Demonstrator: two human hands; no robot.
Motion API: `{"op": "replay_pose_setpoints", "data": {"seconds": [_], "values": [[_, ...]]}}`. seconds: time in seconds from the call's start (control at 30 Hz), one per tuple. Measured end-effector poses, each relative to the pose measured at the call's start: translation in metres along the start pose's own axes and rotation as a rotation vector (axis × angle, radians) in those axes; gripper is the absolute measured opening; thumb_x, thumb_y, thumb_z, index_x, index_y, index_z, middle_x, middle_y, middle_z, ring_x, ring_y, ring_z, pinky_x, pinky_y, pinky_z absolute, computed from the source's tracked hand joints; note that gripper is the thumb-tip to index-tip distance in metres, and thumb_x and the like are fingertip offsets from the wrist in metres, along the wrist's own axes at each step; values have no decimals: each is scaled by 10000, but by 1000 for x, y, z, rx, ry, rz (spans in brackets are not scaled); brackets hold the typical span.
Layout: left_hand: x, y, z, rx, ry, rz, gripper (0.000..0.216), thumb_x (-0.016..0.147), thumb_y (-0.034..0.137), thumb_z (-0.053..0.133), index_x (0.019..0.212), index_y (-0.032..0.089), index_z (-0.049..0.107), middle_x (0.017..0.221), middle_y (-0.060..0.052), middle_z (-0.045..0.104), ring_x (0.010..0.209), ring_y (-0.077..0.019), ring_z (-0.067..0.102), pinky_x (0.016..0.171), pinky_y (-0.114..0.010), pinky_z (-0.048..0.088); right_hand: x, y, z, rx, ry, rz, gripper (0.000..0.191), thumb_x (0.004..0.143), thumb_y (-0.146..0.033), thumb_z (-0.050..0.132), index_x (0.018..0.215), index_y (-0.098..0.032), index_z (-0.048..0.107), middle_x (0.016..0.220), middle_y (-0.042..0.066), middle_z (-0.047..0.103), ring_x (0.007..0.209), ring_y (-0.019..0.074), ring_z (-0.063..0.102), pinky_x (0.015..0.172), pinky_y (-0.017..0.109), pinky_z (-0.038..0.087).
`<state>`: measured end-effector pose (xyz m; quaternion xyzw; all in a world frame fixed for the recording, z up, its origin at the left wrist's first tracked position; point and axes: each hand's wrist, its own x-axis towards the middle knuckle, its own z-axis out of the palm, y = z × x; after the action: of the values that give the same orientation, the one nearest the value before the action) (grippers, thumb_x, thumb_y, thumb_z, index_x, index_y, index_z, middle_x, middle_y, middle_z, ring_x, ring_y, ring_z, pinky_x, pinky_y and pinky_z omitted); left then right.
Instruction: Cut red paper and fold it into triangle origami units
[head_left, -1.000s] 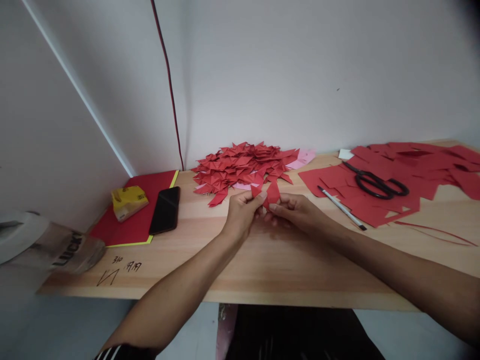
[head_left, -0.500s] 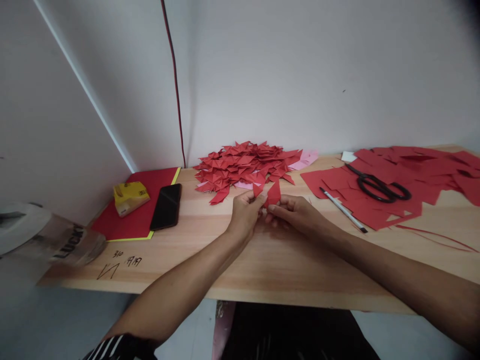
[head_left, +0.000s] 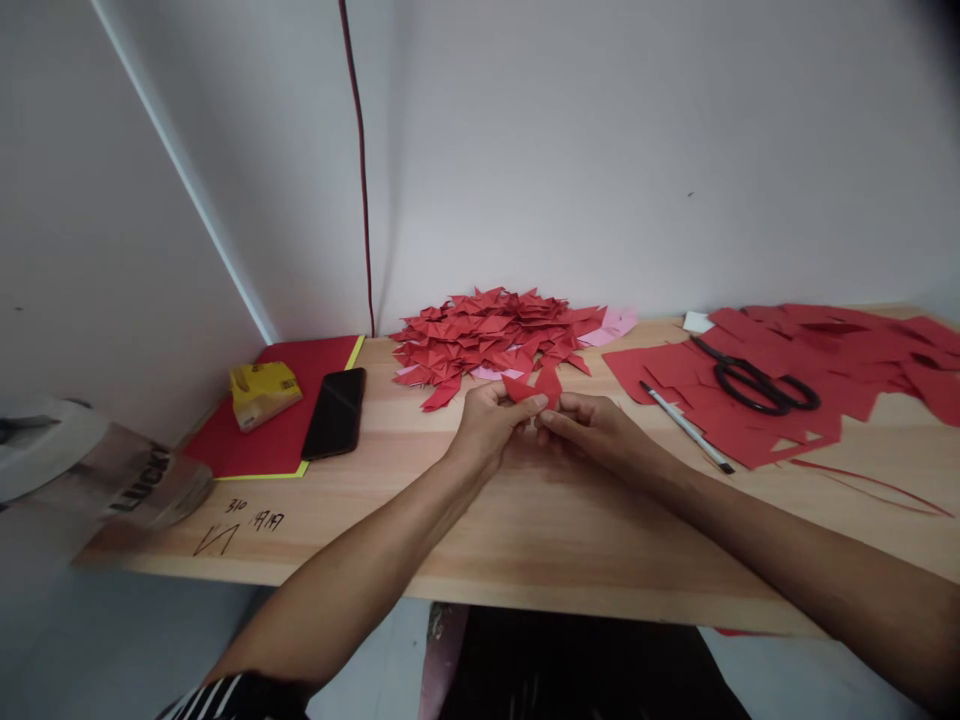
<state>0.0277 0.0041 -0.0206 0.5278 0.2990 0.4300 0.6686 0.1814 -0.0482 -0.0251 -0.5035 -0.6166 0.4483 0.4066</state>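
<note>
Both of my hands meet over the middle of the wooden table (head_left: 480, 520), pinching one small folded red paper piece (head_left: 534, 385). My left hand (head_left: 491, 425) grips its left side with thumb and fingers closed. My right hand (head_left: 592, 430) pinches its right side. The piece's two pointed flaps stick up above my fingertips. Just behind my hands lies a pile of several folded red paper pieces (head_left: 491, 335) against the wall.
Flat red paper sheets (head_left: 795, 380) cover the right of the table, with black scissors (head_left: 757, 380) and a pen (head_left: 686, 425) on them. At the left lie a black phone (head_left: 335, 412), a yellow packet (head_left: 262, 390) and a red folder (head_left: 277, 440).
The paper piece between my fingers has been folded lower, so its flaps stand shorter than before. My hands stay in the same spot.
</note>
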Motion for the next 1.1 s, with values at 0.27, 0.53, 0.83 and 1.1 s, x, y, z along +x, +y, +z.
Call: {"op": "replay_pose_setpoints", "data": {"seconds": [0.27,0.53,0.83,1.1], "values": [[1,0,-4,62,-35,-93,371,571,401,831,618,117,597,557,4,552,481,-66,439,488,-222,312,-1,-2,-5,-52,-43,5,274,844,-454,569,785,-192,622,635,-4,610,545,122,519,536,250,396],[2,1,-3,27,-35,-27,373,595,413,814,562,125,580,520,8,537,469,-61,409,490,-227,288,0,2,-5,-113,-61,-51,302,894,-469,498,774,-201,568,654,-7,585,576,128,515,569,259,405],[3,-4,-7,-29,-66,-65,359,610,386,800,600,103,578,543,0,542,482,-63,426,508,-221,319,0,5,-5,-176,-49,-53,408,905,-521,456,666,-197,525,597,-7,545,531,116,474,545,257,373],[0,-2,-9,92,-72,7,379,661,414,767,555,108,571,509,10,526,462,-59,411,486,-220,292,0,1,-5,-103,-89,65,444,857,-575,512,702,-172,615,651,28,625,550,114,494,510,243,348]]}}
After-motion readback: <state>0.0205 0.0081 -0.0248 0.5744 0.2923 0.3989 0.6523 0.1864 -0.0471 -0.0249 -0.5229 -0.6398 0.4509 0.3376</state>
